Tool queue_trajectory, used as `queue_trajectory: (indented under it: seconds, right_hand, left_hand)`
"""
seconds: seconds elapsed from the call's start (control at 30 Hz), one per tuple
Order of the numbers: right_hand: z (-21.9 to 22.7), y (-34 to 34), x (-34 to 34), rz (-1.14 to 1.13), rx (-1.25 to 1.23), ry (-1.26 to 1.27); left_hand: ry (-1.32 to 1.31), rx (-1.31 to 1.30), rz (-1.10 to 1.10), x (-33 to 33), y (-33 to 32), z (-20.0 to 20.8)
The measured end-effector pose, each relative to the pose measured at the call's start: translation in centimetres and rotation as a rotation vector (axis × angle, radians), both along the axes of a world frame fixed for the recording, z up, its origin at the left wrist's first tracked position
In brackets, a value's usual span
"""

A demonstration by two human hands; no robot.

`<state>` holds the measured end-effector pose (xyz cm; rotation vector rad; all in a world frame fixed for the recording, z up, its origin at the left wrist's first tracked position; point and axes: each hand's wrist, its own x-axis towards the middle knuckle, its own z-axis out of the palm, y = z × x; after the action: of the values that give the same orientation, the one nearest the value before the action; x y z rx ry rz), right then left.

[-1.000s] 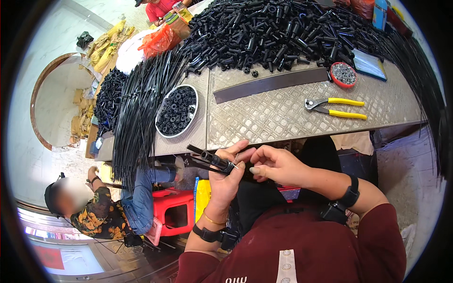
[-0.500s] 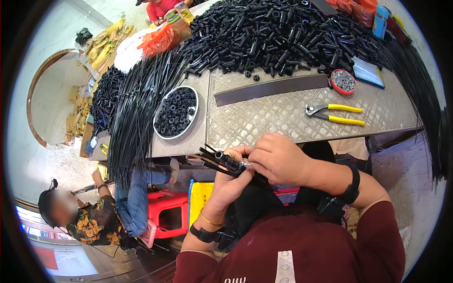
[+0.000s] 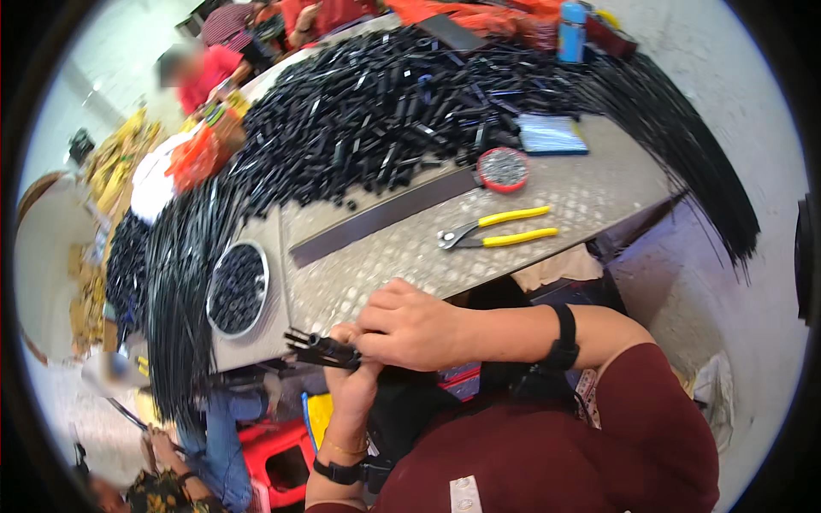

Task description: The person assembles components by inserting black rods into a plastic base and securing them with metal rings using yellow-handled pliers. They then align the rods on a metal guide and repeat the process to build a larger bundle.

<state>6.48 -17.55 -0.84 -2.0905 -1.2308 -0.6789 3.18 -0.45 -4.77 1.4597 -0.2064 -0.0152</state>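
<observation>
Rods (image 3: 175, 308), long, thin and black, lie bunched at the left and droop over the near edge of the tabletop (image 3: 376, 267). Just to their right sits a white bowl (image 3: 265, 295) of small black rings (image 3: 236, 286). Next comes a black tube (image 3: 325, 347) with thinner dark pieces beside it, held up at the tabletop's near edge, apart from the bowl. Its long axis runs nearly level across the view, dipping a little toward the right; the free end points left, toward the bowl, and the other end runs in among the fingers. The left hand (image 3: 352, 386) grasps the tube from the near side and is the closer of the two. The right hand (image 3: 402, 329) reaches over from the right, fingers curled in toward the tube's right end, so both hands meet there. Farther right, well apart from them, pliers (image 3: 464, 235) with yellow handles lie on the tabletop, head to the left.

Blur at the tube's free end makes the thin pieces impossible to count. The right hand covers the tube's other end and most of the left hand's fingers. Its own fingertips are out of sight, so whether it pinches something or only rests there cannot be told.
</observation>
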Motion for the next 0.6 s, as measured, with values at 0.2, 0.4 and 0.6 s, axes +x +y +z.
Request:
queue_trajectory:
  seconds: [0.2,0.4,0.6]
  right_hand:
    - [0.6,-2.2,1.6,0.008,-0.143,-0.219]
    - [-2.8,-2.7,0.6,-0.053,0.128,0.034]
    - [-0.8,-9.2,0.4,-0.314,-0.036,0.331]
  left_hand:
    - [0.120,-0.042,-0.050,1.2,-2.0,0.6]
    - [0.081,0.015,-0.134,1.5,-3.1,-0.2]
    - [0.148,-0.172,-0.222,1.9,-3.0,0.8]
